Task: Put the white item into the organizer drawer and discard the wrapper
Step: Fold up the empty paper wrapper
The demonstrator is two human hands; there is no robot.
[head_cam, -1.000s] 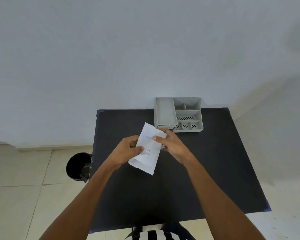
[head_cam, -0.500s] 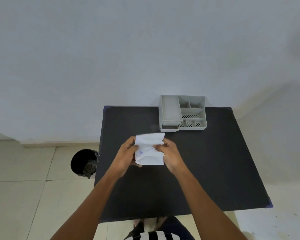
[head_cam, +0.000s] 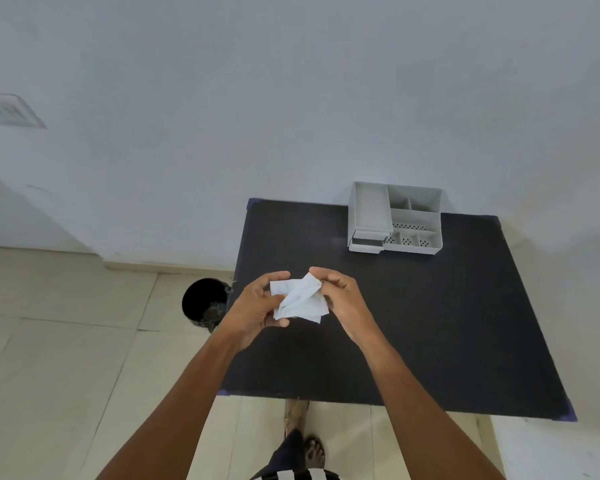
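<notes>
Both hands hold a crumpled white paper wrapper (head_cam: 300,301) above the near left part of the black table (head_cam: 413,323). My left hand (head_cam: 257,308) grips its left side and my right hand (head_cam: 342,294) pinches its top right corner. The grey organizer (head_cam: 395,218) stands at the table's far edge by the wall, with its small lower drawer (head_cam: 367,242) pulled out a little at the front left. The white item itself cannot be made out apart from the wrapper.
A black bin (head_cam: 205,301) stands on the tiled floor just left of the table. A white wall rises behind the table. My feet show below the table's near edge.
The wrapper has gone from a flat sheet to folded, then crumpled between both hands. The view has shifted left, so the table and organizer sit further right.
</notes>
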